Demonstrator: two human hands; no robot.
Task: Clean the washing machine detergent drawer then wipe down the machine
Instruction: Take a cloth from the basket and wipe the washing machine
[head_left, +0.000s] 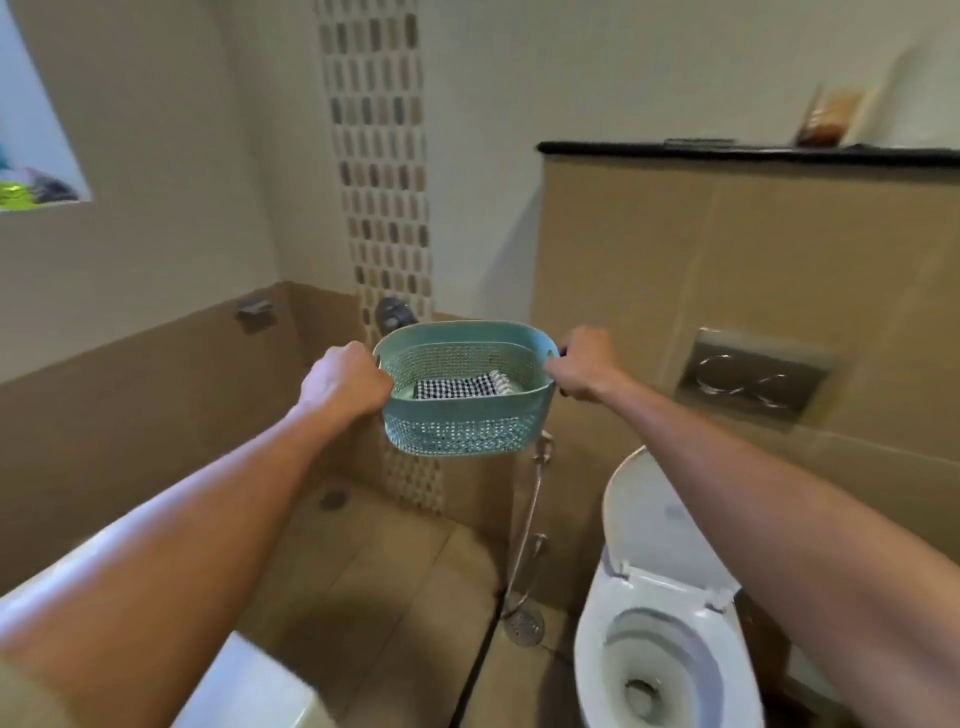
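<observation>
Holding teal perforated basket (467, 431) in mid-air, above and left of toilet (675, 597), lid up. Gripping with 2 hands: left hand (345, 382) curled round left handle, right hand (584, 366) curled round right handle, both arms stretched forward. Inside basket, flat on bottom: 1 folded black-and-white checked cloth (457, 388). Left of toilet: metal hose (527, 519) down wall, round floor drain (524, 623). Above toilet: 2-button flush plate (753, 376).
</observation>
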